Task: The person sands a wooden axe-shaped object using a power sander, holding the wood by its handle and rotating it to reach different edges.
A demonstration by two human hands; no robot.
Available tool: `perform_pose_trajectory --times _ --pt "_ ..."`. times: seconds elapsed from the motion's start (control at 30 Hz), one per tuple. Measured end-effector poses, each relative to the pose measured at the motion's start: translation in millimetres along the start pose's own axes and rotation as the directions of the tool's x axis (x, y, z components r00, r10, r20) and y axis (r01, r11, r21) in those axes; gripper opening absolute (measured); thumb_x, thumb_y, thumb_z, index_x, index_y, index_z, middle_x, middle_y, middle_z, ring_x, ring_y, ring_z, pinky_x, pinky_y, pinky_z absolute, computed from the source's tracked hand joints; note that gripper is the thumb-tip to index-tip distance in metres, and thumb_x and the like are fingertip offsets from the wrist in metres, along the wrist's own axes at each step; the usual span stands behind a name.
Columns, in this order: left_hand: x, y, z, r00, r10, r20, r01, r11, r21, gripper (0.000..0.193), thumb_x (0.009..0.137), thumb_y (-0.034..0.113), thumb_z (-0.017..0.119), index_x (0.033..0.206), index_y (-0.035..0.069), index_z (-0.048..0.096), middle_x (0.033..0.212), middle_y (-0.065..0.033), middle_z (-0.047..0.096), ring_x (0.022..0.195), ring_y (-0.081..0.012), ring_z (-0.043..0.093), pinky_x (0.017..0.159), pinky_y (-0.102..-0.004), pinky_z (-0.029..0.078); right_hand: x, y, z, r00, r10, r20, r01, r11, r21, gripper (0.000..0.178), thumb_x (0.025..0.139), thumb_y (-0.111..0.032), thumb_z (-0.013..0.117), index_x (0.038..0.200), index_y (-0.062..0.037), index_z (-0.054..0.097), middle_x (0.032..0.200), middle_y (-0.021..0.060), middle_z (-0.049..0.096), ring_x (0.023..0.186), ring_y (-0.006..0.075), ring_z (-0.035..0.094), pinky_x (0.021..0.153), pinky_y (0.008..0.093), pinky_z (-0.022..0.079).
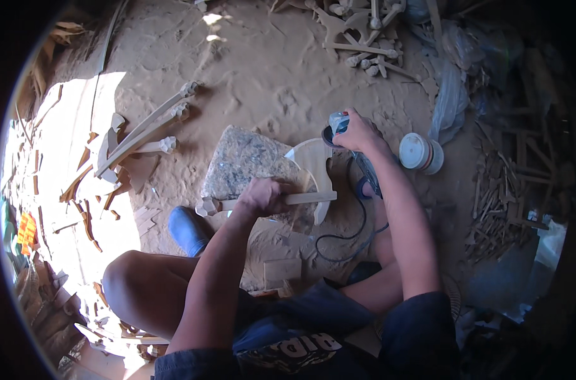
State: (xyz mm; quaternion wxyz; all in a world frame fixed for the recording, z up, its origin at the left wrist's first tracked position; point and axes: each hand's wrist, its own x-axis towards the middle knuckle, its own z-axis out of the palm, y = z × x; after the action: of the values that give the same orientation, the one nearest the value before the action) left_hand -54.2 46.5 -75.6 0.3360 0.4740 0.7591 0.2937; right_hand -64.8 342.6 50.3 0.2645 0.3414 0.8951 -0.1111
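My left hand [264, 196] is closed round a pale carved wooden leg [310, 198] with a knobbed left end. It holds the leg nearly level over a grey stone slab [244, 155]. A curved pale wooden piece [316, 158] meets the leg near its right end; how they are joined I cannot tell. To the upper right, my right hand [362, 132] grips a corded power tool [340, 121] that looks like an angle grinder, with a dark round disc [328, 136] at its left. The disc is close to the curved piece's top; contact is unclear. My fingers hide part of the tool.
A black cord [338, 258] loops on the sandy ground. Right of my right hand lies a white tub [416, 152]. Carved legs [145, 130] lie at left, with more wooden parts [364, 47] at top. Wood scraps [494, 196] and plastic sheeting [451, 101] edge the right side.
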Motion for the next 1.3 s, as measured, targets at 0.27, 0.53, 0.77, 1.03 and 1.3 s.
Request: perform_pose_trajectory --times 0.27,0.53,0.77,1.03,1.3 --pt "8 -7 8 1.000 0.012 -0.005 -0.012 1.000 -0.012 0.054 0.079 0.027 0.083 0.132 0.023 0.078 0.134 -0.0071 0.076 0.116 -0.0314 0.075 0.096 -0.0433 0.063 -8 27 0 0.996 -0.017 -0.086 0.027 0.992 0.126 0.094 0.078 -0.035 0.085 0.161 -0.0157 0.044 0.148 0.0228 0.065 0.136 0.0393 0.065 0.115 0.0490 0.052" --pt "2 -3 4 0.994 0.092 -0.060 -0.096 0.993 -0.068 0.050 0.080 0.027 0.082 0.129 0.021 0.079 0.132 -0.0063 0.077 0.117 -0.0320 0.074 0.094 -0.0427 0.063 -42 -45 11 0.969 -0.237 0.061 0.233 0.970 0.074 0.093 0.076 -0.032 0.082 0.159 -0.0159 0.047 0.140 0.0257 0.069 0.132 0.0435 0.066 0.112 0.0502 0.053" --pt "1 -11 10 0.995 0.073 -0.070 -0.076 0.997 -0.033 0.040 0.083 0.033 0.080 0.122 0.023 0.080 0.116 -0.0066 0.079 0.106 -0.0337 0.076 0.089 -0.0464 0.063 -25 -31 11 0.990 -0.138 0.029 0.136 0.990 0.041 0.092 0.075 -0.034 0.084 0.159 -0.0164 0.049 0.145 0.0211 0.068 0.134 0.0413 0.065 0.114 0.0488 0.052" --pt "3 -7 11 0.990 0.086 -0.115 -0.091 0.995 -0.035 0.039 0.085 0.039 0.079 0.121 0.025 0.080 0.118 -0.0040 0.079 0.107 -0.0331 0.076 0.091 -0.0476 0.062 8 15 8 1.000 0.017 0.012 -0.018 0.996 0.086 0.098 0.073 -0.034 0.083 0.161 -0.0125 0.047 0.151 0.0219 0.063 0.139 0.0387 0.062 0.118 0.0464 0.050" --pt "5 1 2 1.000 -0.012 0.007 0.012 1.000 0.010 0.044 0.081 0.035 0.084 0.124 0.024 0.081 0.119 -0.0064 0.080 0.105 -0.0325 0.077 0.089 -0.0438 0.063 -21 19 10 0.996 -0.028 -0.079 0.043 0.981 0.189 0.099 0.072 -0.033 0.083 0.160 -0.0081 0.047 0.145 0.0256 0.067 0.134 0.0406 0.066 0.114 0.0459 0.052"
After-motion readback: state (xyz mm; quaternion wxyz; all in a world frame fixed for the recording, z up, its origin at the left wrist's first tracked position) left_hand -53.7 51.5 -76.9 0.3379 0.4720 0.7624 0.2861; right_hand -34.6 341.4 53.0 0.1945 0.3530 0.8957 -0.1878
